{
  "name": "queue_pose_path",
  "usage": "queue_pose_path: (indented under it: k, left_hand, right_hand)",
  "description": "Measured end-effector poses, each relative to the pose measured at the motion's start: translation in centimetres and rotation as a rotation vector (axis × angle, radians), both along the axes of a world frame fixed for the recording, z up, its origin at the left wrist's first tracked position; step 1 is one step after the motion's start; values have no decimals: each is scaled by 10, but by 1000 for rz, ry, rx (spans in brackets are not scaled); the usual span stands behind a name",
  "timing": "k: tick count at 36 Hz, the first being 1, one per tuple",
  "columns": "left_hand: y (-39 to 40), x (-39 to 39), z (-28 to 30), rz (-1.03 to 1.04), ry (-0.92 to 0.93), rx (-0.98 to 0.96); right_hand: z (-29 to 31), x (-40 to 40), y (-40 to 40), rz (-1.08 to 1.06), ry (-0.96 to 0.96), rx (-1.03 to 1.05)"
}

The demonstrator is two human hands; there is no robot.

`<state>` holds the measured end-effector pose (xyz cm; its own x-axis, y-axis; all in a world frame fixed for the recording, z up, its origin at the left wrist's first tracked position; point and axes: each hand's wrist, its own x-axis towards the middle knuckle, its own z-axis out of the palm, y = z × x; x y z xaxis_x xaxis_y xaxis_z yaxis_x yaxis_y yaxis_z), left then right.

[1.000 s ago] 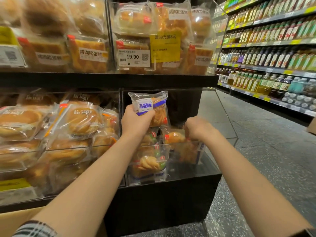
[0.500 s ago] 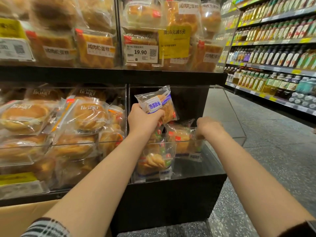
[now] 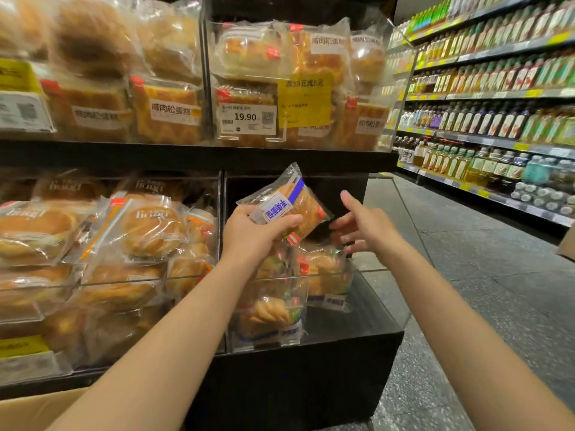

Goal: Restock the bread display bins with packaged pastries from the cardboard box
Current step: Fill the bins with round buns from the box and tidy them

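Cardboard box [image 3: 40, 409]: corner at lower left, nearest. Clear display bin [image 3: 367, 309]: lower shelf, holds packaged pastries [image 3: 270, 315]. Left hand [image 3: 249, 234]: fingers curled round 1 pastry packet [image 3: 289, 203], blue-and-white label, held tilted above the bin. Right hand [image 3: 361, 225]: fingers spread, holding nothing, just beside the packet. Upper bin: price tag [image 3: 247, 119] reading 19.90.

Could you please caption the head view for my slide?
Left hand holds a pastry pack above the clear bin; right hand open beside it.
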<state>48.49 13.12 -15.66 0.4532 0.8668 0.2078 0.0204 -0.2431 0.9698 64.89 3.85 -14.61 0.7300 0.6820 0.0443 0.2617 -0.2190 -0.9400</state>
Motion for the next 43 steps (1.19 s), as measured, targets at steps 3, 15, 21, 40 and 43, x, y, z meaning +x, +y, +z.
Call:
queue_pose_path:
  k: [3,15,21,40,43]
  left_hand:
    - [3,-1,0,-1,-27,13]
    - [-1,2,0,-177,29,38]
    - [-3,1,1,-195,-20,44]
    - [-1,2,5,51,-207,-72]
    - [0,4,2,45,-162,-66]
  right_hand:
    - [3,-5,-11,266,312,-98]
    - [8,-12,-18,485,564,213]
    - [3,-22,-15,395,828,332]
    - [30,-9,-33,103,-548,-17]
    - [30,-9,-41,238,-831,-393]
